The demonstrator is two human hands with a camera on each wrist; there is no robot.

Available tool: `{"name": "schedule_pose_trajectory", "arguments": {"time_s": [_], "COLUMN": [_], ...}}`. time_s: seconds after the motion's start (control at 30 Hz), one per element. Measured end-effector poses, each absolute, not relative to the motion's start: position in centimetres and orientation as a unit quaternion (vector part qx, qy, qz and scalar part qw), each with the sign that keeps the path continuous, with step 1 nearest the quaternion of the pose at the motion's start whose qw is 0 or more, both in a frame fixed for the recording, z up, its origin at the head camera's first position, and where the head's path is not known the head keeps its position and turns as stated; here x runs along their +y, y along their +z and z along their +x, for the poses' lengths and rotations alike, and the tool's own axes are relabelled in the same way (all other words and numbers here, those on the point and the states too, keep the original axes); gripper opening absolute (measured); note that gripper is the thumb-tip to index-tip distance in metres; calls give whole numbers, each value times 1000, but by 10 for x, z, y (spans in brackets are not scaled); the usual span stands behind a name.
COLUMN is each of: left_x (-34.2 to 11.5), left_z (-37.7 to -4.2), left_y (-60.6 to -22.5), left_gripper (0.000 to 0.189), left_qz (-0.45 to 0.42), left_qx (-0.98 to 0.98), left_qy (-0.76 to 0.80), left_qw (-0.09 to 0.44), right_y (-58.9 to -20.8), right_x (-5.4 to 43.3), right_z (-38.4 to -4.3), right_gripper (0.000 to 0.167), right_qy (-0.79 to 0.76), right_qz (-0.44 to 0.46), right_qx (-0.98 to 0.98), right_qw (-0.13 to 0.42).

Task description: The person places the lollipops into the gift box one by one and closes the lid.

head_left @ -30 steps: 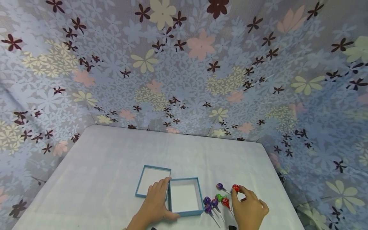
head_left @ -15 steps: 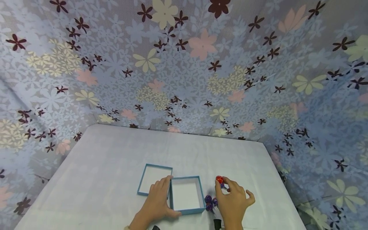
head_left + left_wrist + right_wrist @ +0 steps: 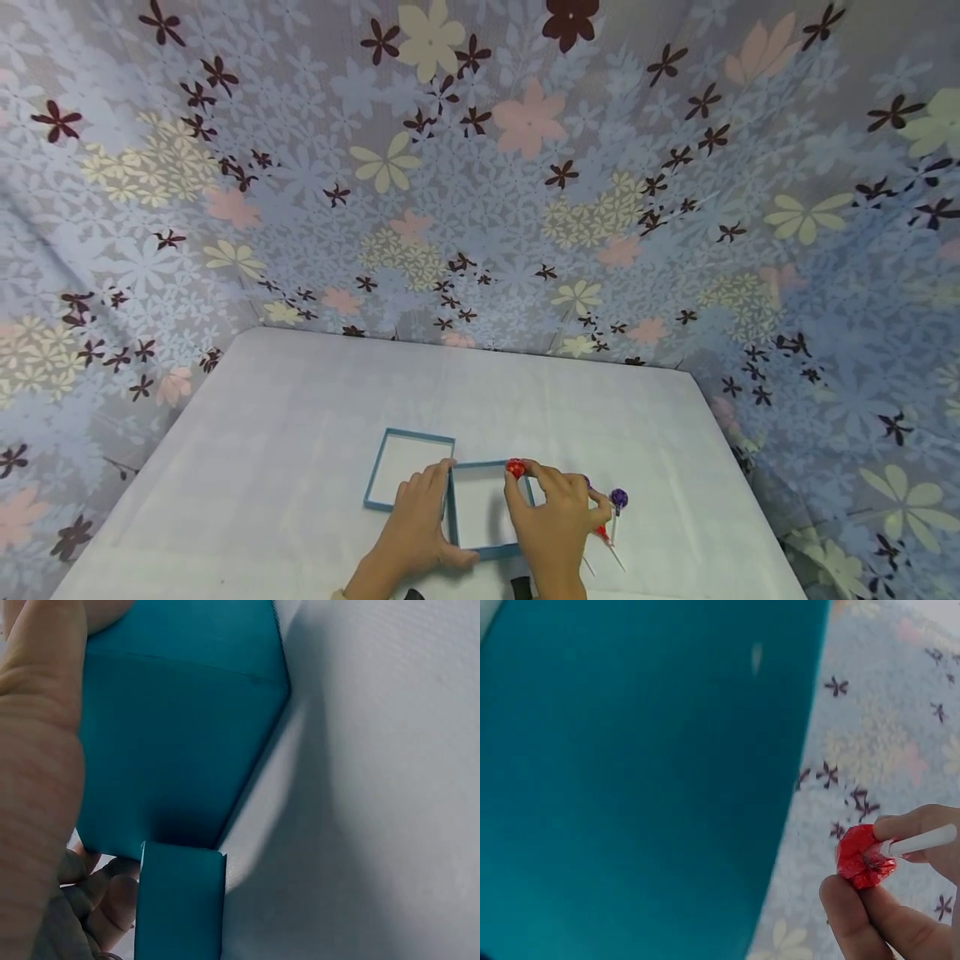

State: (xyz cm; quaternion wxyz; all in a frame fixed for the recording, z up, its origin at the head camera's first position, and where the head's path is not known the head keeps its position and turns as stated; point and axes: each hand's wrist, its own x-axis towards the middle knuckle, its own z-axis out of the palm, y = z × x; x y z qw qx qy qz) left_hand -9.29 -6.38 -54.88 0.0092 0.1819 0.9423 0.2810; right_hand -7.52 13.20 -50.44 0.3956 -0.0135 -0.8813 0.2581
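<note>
A red-wrapped lollipop (image 3: pixel 864 856) with a white stick is pinched between the thumb and fingertips of my right hand (image 3: pixel 551 521). In the head view, that lollipop is over the far right part of the open blue box (image 3: pixel 480 508), which has a white inside. My left hand (image 3: pixel 420 521) grips the box at its left side, the thumb at the near edge and the fingers toward the far left corner. In the left wrist view, the thumb lies along the blue wall and other fingertips show beyond it.
A shallow blue-rimmed lid (image 3: pixel 397 467) lies inside up, left of the box. Right of the right hand are a purple lollipop (image 3: pixel 618 498) and a red one (image 3: pixel 602 530); others are partly hidden behind that hand. A white cloth (image 3: pixel 300 417) covers the table, with flowered fabric (image 3: pixel 525 208) behind.
My right hand has carried the red lollipop leftward from beside the other lollipops to over the box. The left hand has stayed on the box.
</note>
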Motion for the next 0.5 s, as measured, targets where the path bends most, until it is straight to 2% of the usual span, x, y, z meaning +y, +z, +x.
{"name": "schedule_pose_trajectory", "arguments": {"time_s": [0.2,0.5], "left_x": [-64,-65], "left_z": [-93,-94], "left_y": [-550,-550], "left_gripper": [136,135], "left_qz": [185,188], "left_qx": [942,944], "left_qy": [279,270], "left_qw": [16,6], "right_y": [-510,-516], "right_x": [117,100], "right_z": [-74,-78], "right_gripper": [26,25], "right_qy": [243,241], "right_qz": [-16,0], "right_qx": [-890,-893], "right_qw": [385,380]}}
